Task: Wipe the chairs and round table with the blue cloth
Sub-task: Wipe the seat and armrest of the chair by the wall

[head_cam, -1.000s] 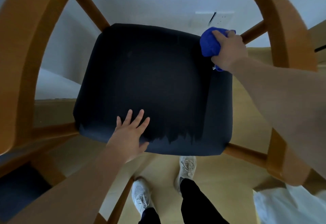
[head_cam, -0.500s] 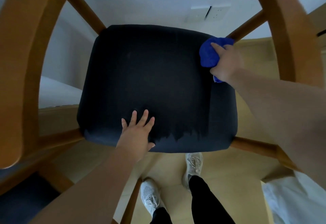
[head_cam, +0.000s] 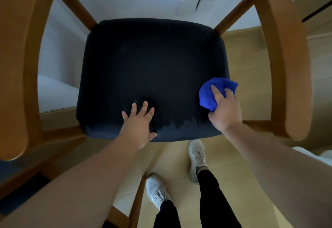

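A wooden armchair fills the view, with a dark navy seat cushion (head_cam: 152,69) between two curved wooden armrests, the left armrest (head_cam: 18,66) and the right armrest (head_cam: 287,66). My right hand (head_cam: 224,109) presses a bunched blue cloth (head_cam: 213,91) on the cushion's right edge, near the front corner. My left hand (head_cam: 139,125) lies flat with fingers spread on the cushion's front edge. A paler streaked band runs along the front of the cushion. The round table is out of view.
My two feet in white sneakers (head_cam: 197,155) stand on a light wooden floor (head_cam: 179,173) just in front of the seat. A white wall with outlet plates (head_cam: 199,4) is behind the chair. White fabric (head_cam: 319,157) shows at the right edge.
My right hand has dragged the blue cloth from the cushion's back right corner down the right edge toward the front. My left hand has stayed on the front edge.
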The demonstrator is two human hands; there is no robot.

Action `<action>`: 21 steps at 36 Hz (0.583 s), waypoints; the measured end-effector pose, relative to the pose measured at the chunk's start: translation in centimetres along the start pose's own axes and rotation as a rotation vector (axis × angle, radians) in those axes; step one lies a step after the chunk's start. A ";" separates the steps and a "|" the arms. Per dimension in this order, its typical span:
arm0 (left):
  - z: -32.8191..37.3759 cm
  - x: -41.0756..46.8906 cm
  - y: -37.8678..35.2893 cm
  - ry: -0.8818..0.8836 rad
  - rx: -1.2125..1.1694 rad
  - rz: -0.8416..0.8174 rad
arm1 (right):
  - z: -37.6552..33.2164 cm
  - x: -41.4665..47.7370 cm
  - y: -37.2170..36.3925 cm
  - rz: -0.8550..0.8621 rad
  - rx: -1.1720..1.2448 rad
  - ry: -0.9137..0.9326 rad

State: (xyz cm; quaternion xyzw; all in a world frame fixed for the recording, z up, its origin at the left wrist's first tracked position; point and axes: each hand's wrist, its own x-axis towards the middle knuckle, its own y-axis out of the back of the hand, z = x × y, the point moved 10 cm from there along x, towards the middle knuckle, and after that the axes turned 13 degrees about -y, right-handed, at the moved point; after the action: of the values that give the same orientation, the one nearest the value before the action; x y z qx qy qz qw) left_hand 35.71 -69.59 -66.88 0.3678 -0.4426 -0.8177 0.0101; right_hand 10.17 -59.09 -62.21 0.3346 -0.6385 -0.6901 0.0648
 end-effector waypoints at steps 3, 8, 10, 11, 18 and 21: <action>0.0 0.0 -0.2 -0.011 -0.006 0.002 | 1.7 -4.2 -1.8 -0.016 0.040 -0.029; 0.1 0.1 -0.1 -0.020 0.006 0.006 | 3.2 -7.5 -3.4 -0.015 0.070 -0.051; 0.3 -0.1 0.0 -0.022 0.033 0.021 | 3.3 -7.3 -3.2 0.000 0.069 -0.069; 0.4 -0.3 0.0 -0.023 0.064 0.034 | 3.2 -7.3 -3.2 0.006 0.069 -0.070; 0.6 -3.0 1.5 -0.095 0.124 0.154 | 3.2 -7.4 -3.2 0.031 0.102 -0.042; 1.3 -5.6 3.5 -0.219 0.152 0.240 | 3.4 -7.4 -3.3 0.022 0.105 -0.065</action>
State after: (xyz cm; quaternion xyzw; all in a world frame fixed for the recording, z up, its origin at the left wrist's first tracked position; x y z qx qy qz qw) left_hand 37.91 -68.88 -60.52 0.2211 -0.5422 -0.8100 0.0315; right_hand 15.11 -51.86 -62.54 0.3078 -0.6791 -0.6655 0.0339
